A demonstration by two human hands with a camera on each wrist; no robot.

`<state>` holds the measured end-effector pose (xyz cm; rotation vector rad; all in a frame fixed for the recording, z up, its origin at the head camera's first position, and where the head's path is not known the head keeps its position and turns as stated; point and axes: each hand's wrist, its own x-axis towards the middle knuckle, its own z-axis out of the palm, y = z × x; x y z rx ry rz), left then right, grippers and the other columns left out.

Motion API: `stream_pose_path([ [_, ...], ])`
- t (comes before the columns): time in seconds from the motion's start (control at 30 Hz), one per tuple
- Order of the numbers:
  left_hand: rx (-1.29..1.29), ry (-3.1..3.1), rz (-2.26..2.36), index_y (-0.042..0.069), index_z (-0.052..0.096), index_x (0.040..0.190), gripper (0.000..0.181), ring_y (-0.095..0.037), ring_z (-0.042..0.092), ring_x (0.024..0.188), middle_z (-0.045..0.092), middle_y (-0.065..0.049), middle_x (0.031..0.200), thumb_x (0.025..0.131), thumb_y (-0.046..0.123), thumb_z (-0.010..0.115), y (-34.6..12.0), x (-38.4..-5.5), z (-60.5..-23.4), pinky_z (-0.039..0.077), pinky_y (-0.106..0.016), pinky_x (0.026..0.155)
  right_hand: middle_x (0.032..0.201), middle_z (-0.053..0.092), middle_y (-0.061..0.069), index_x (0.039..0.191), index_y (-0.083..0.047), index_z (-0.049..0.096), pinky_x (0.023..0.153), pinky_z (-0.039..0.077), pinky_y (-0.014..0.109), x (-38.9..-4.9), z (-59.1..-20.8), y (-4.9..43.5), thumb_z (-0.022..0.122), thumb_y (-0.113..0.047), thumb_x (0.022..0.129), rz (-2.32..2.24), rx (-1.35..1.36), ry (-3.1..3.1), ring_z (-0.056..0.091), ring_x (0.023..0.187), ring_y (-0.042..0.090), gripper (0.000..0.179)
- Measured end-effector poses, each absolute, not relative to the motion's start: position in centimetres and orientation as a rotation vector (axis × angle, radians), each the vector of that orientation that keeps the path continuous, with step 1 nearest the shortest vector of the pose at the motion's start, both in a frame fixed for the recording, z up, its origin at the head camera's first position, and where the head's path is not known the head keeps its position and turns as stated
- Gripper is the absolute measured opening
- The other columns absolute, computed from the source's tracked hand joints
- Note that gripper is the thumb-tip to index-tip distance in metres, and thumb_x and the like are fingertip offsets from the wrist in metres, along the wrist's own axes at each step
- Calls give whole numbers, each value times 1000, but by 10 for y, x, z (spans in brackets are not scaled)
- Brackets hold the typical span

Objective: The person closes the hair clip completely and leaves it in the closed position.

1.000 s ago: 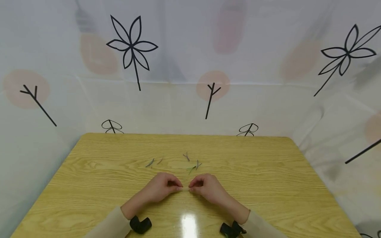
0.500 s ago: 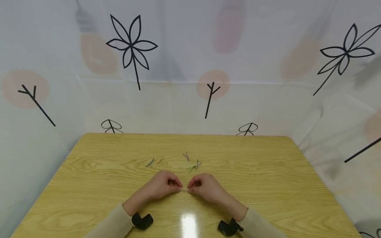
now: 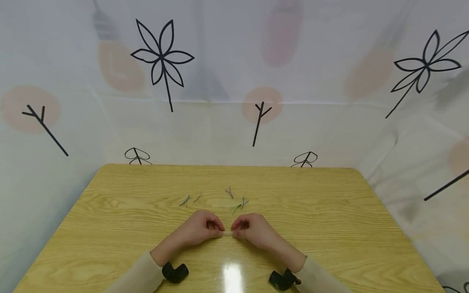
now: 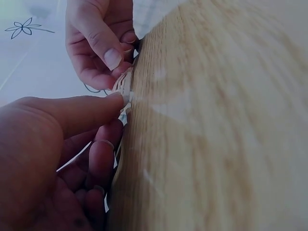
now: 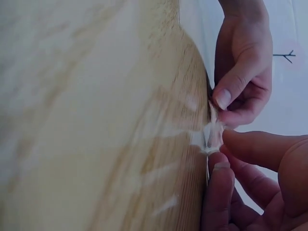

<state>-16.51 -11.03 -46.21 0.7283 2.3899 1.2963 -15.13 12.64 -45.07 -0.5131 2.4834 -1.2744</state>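
A small pale, partly see-through strip (image 3: 228,233) made of several thin strands spans the short gap between both hands. My left hand (image 3: 202,228) pinches its left end between thumb and fingertips. At the other end, my right hand (image 3: 255,231) pinches it the same way. In the left wrist view the strands (image 4: 124,83) fan out slightly between the fingertips, low by the tabletop. The right wrist view shows the strip (image 5: 215,134) stretched between the two thumbs. Its exact kind I cannot tell, and its ends are hidden under the fingers.
Beyond the hands, thin dark forked pieces (image 3: 229,192) and a green sliver (image 3: 236,208) lie on the wooden table (image 3: 315,203). More thin pieces (image 3: 185,200) lie to the left. A white cloth (image 3: 205,134) with drawn flowers hangs behind. Black straps with mounts (image 3: 175,272) sit on the wrists.
The hands came slightly closer together, then moved a little apart again, keeping their pinch on the strip. More of the strip shows between them than a second ago. The pieces on the table stayed put.
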Motion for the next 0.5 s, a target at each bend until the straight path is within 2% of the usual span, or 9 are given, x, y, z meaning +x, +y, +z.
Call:
stream_pose_path([
  [0.27, 716, 2379, 1336, 15, 76, 91, 4, -11, 57, 67, 64, 6, 76, 88, 17, 77, -109, -165, -462, 46, -26, 62, 81, 63, -6, 97, -12, 74, 67, 45, 27, -153, -450, 132, 75, -13, 89, -1286, -502, 2444, 56, 74, 13, 9],
  [0.5, 715, 2389, 1333, 14, 75, 96, 5, -12, 60, 72, 66, 7, 80, 91, 16, 75, -109, -166, -458, 48, -28, 66, 86, 65, 0, 103, -6, 72, 68, 47, 26, -153, -446, 135, 74, -10, 91, -1362, -554, 2353, 59, 78, 16, 14],
])
